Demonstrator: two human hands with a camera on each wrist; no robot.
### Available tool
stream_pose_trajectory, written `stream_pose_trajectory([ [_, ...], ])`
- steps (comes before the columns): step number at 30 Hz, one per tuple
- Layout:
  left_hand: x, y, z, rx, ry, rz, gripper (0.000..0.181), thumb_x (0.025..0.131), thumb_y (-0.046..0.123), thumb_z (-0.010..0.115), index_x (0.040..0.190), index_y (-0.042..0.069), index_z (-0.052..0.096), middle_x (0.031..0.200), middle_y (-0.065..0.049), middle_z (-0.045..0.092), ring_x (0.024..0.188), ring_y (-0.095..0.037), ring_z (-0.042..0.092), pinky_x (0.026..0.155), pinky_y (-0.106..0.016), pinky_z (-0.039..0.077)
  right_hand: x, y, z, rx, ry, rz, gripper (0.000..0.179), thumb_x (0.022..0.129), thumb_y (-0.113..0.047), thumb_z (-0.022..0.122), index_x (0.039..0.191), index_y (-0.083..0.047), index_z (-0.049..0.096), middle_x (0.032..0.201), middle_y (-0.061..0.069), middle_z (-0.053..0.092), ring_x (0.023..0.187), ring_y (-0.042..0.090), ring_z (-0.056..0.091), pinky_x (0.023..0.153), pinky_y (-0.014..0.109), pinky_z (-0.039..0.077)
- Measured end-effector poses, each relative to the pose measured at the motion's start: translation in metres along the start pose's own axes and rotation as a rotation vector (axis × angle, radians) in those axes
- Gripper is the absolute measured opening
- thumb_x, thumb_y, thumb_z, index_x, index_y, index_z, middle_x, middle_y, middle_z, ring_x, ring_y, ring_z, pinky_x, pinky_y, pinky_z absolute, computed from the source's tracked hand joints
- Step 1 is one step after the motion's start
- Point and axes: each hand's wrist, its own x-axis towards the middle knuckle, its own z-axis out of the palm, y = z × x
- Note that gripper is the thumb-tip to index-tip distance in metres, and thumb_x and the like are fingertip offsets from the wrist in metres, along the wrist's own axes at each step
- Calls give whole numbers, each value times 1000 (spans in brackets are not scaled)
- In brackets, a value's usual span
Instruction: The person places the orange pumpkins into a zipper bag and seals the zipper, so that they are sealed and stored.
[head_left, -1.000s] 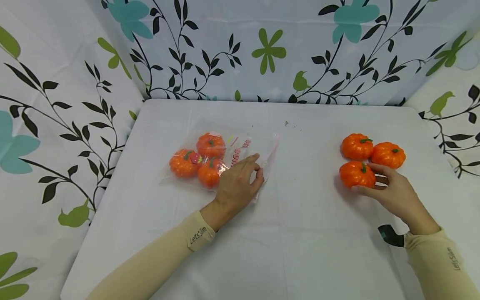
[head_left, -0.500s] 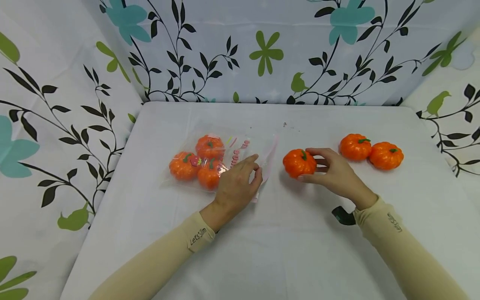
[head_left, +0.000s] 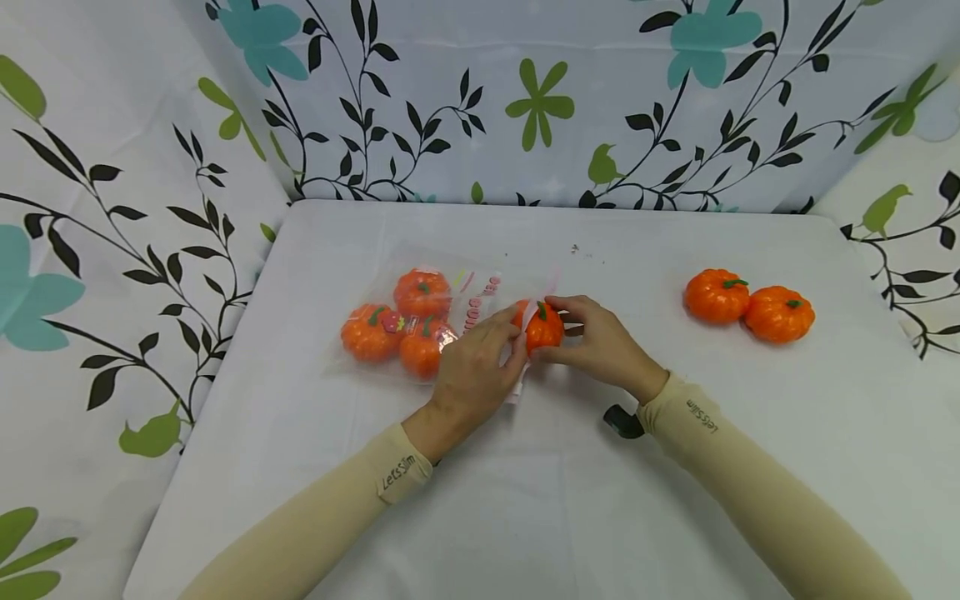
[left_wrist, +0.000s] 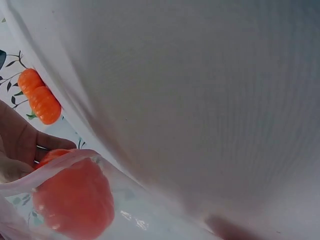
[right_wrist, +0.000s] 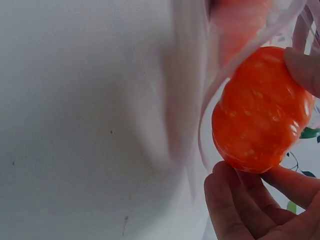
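Observation:
A clear plastic bag (head_left: 480,287) with pink printing lies left of centre in the head view, with three small orange pumpkins (head_left: 422,292) inside. My left hand (head_left: 476,367) grips the bag at its mouth; its fingertips are partly hidden. Between thumb and fingers my right hand (head_left: 600,342) holds another orange pumpkin (head_left: 543,327) with a green stem, partly inside the mouth. In the right wrist view, the bag's rim (right_wrist: 250,47) curves beside that pumpkin (right_wrist: 262,110). Through the film, the left wrist view shows most of the pumpkin (left_wrist: 75,200) behind the rim.
Two more orange pumpkins (head_left: 716,296) sit touching each other at the right of the white-covered table (head_left: 637,517). Patterned cloth (head_left: 450,92) hangs behind and at both sides. Small dark specks (head_left: 575,248) lie near the table's back.
My right hand has carried one pumpkin leftward from the group at the right to the bag's mouth. The left hand has stayed at the bag.

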Motion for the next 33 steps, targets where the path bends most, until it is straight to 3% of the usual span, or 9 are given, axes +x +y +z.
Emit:
stream_pose_trajectory([
  [4, 1, 0, 0, 9, 16, 0, 9, 91, 9, 71, 91, 1, 69, 118, -17, 72, 107, -27, 71, 86, -34, 58, 2, 1, 4, 26, 18, -1, 85, 80, -37, 87, 150, -9, 48, 145, 6, 53, 121, 27, 59, 101, 44, 51],
  [8, 2, 0, 0, -1, 40, -16, 9, 92, 9, 70, 90, 1, 68, 117, -16, 72, 104, -27, 72, 85, -34, 58, -1, 6, 8, 117, 53, -9, 81, 80, -34, 87, 148, -10, 49, 145, 6, 55, 121, 27, 61, 101, 43, 51],
  [13, 4, 0, 0, -48, 71, -66, 10, 94, 9, 65, 88, 2, 67, 116, -15, 73, 101, -26, 73, 83, -34, 59, -4, 12, 14, 255, 75, -66, 73, 79, -25, 89, 141, -8, 54, 139, 7, 59, 122, 25, 62, 102, 38, 51],
  [16, 4, 0, -1, -71, 71, -85, 11, 95, 10, 64, 88, 2, 68, 118, -14, 72, 103, -25, 72, 84, -34, 59, -5, 14, 17, 282, 63, -90, 71, 79, -21, 89, 140, -8, 55, 139, 5, 59, 121, 25, 62, 101, 37, 51],
  [24, 2, 1, -1, -50, 67, -56, 10, 94, 12, 66, 90, 3, 68, 118, -12, 72, 99, -24, 73, 76, -33, 61, 10, 9, 27, 153, 45, -111, 63, 79, -20, 88, 133, -8, 59, 132, 7, 62, 113, 26, 65, 97, 39, 54],
  [29, 0, 3, 0, -42, 68, -45, 10, 94, 12, 68, 91, 3, 69, 119, -13, 72, 98, -25, 73, 78, -34, 61, 25, 0, 36, 82, 42, -81, 61, 82, -16, 85, 137, -7, 60, 131, 9, 65, 104, 25, 68, 88, 39, 58],
  [33, -1, 4, 1, -50, 72, -27, 9, 93, 11, 68, 92, 2, 70, 119, -13, 72, 101, -24, 73, 80, -33, 60, 36, -8, 42, -3, 53, -92, 57, 84, -11, 81, 136, -1, 61, 129, 14, 66, 109, 26, 65, 93, 41, 55],
])
